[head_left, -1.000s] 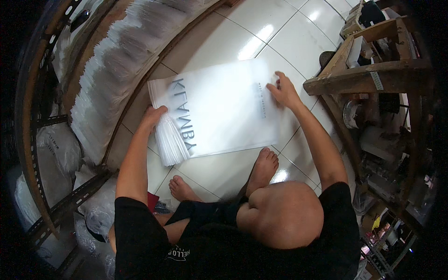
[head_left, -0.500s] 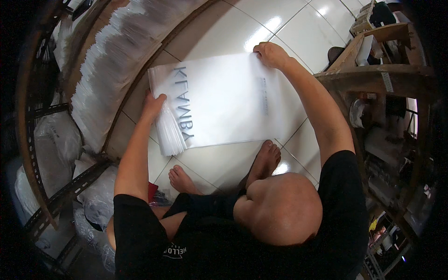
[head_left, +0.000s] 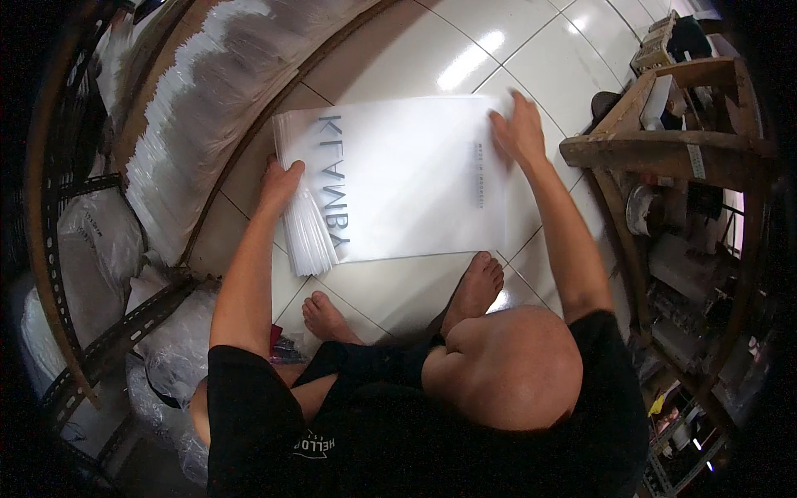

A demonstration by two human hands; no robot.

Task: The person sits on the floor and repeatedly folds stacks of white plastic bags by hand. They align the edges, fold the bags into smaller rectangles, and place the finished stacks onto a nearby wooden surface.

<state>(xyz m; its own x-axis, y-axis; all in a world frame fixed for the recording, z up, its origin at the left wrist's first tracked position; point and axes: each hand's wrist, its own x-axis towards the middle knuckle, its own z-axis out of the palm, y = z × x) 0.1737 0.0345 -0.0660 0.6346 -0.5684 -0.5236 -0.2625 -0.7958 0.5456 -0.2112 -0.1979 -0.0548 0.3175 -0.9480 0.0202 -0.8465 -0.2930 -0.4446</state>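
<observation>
A stack of milky, translucent plastic bags [head_left: 407,178] with dark printing lies flat on the tiled floor before my feet. Its left edge is fanned into many thin layers. My left hand [head_left: 281,184] grips that edge, thumb on top and fingers hidden beneath. At the far right corner of the stack, my right hand [head_left: 518,133] has its thumb and fingers apart. It is slightly blurred, and I see nothing held in it.
A long row of packed clear plastic bags [head_left: 199,116] stands along the left behind a dark edge. Plastic-wrapped bundles [head_left: 95,249] fill a metal rack [head_left: 124,344] at lower left. To the right is a wooden frame [head_left: 647,149] with assorted items. My bare feet [head_left: 475,289] flank the stack's near side.
My right hand has let go of the stack's far right corner and moved slightly right and nearer, its fingers opening. The stack's right side lies flatter. My left hand keeps its grip.
</observation>
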